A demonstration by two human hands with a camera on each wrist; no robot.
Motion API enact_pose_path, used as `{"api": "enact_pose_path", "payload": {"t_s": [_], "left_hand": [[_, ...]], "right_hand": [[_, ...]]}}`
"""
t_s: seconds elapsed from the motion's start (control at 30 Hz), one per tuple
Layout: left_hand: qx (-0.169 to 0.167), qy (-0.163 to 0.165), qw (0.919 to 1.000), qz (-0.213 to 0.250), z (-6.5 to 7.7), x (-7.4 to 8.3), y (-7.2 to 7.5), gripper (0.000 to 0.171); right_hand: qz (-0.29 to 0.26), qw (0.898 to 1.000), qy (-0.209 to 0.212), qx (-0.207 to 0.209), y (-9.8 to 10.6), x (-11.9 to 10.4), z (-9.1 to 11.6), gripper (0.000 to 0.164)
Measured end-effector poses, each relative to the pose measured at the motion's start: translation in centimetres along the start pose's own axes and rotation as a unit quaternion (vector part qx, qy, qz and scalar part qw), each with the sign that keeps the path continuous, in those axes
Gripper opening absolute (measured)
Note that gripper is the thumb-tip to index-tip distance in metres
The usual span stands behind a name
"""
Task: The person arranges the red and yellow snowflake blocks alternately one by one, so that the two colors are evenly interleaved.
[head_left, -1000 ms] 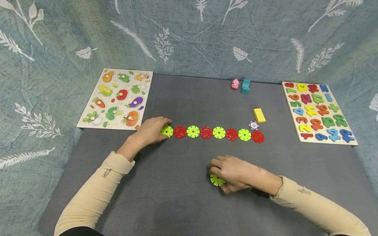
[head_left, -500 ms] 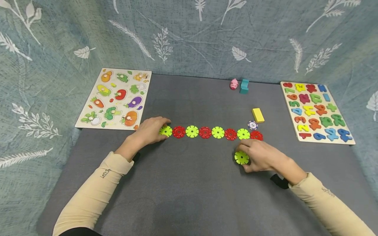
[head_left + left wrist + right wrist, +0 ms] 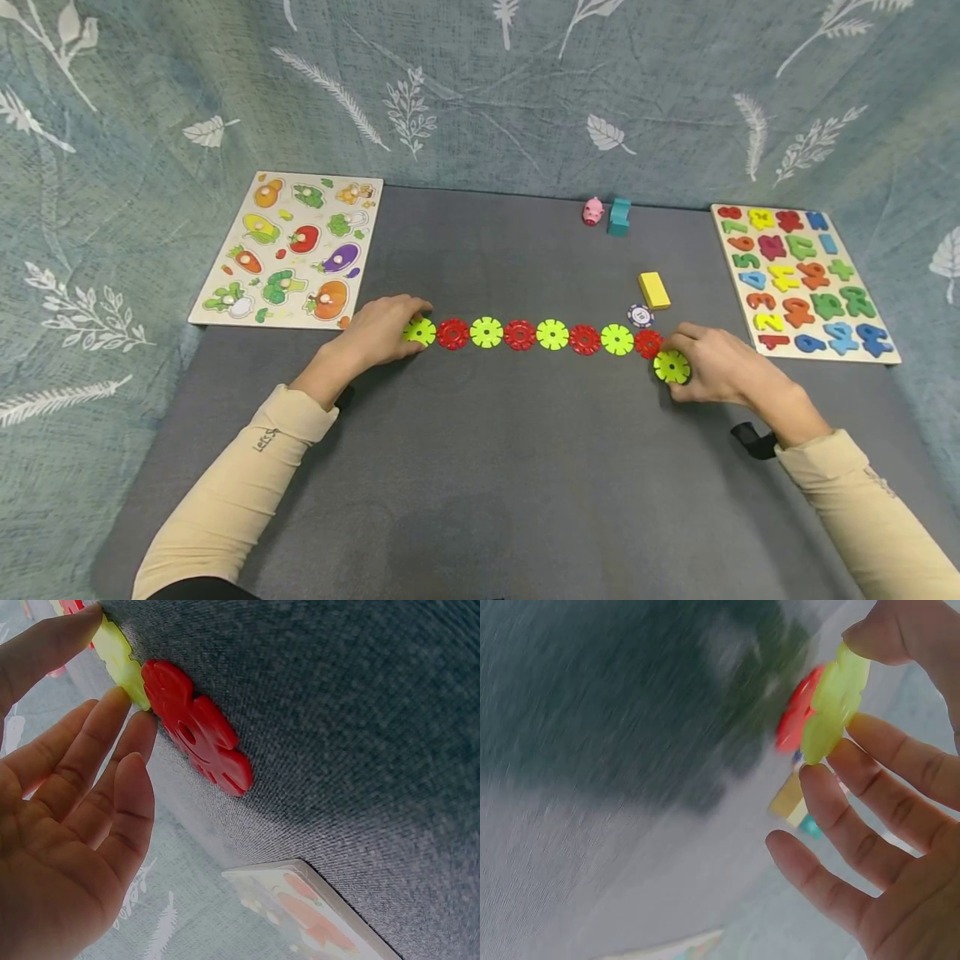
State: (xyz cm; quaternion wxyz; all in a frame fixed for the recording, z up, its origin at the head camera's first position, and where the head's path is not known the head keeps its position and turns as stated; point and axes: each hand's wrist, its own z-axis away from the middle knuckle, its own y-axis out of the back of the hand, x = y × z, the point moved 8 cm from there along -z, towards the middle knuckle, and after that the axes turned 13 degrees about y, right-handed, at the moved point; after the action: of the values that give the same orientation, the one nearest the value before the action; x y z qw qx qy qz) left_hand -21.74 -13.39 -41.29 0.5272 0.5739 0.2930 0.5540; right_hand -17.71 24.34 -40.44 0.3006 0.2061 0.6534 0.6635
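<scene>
A row of notched plastic discs, alternating red and yellow-green, lies across the table. My left hand (image 3: 381, 331) pinches the edges of a yellow-green disc (image 3: 422, 332) near the row's left end, thumb and fingers on opposite sides. Under that palm lies a red disc (image 3: 196, 727), seen only in the left wrist view. My right hand (image 3: 712, 367) holds another yellow-green disc (image 3: 671, 367) by its rim, between thumb and fingertips. This disc is tilted, close beside the red disc (image 3: 648, 343) at the right end and partly over it in the head view.
Behind the row's right part lie a poker chip (image 3: 641, 315) and a yellow block (image 3: 654, 291). A pink pig figure (image 3: 593, 212) and teal block (image 3: 619, 217) stand farther back. A vegetable puzzle board (image 3: 292, 250) lies left, a number puzzle board (image 3: 806, 283) right.
My right hand has carried its yellow-green disc from the table's middle, right and away from me, to the row's right end. My left hand has stayed at the left end.
</scene>
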Motion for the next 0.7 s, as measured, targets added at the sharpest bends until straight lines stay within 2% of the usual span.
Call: {"api": "enact_pose_path", "payload": {"t_s": [0.3, 0.5, 0.7], "left_hand": [[0.004, -0.002, 1.0, 0.0, 0.0, 0.0, 0.0, 0.054], [0.003, -0.002, 1.0, 0.002, 0.1, 0.1, -0.1, 0.054], [0.0, 0.001, 1.0, 0.001, 0.1, 0.2, 0.0, 0.054]], "right_hand": [[-0.016, 0.997, -0.068, -0.032, -0.4, 3.7, 0.7, 0.048], [-0.018, 0.996, -0.078, -0.032, -0.8, 5.0, 0.4, 0.05], [-0.017, 0.996, -0.074, -0.039, -0.9, 5.3, 0.0, 0.049]]}}
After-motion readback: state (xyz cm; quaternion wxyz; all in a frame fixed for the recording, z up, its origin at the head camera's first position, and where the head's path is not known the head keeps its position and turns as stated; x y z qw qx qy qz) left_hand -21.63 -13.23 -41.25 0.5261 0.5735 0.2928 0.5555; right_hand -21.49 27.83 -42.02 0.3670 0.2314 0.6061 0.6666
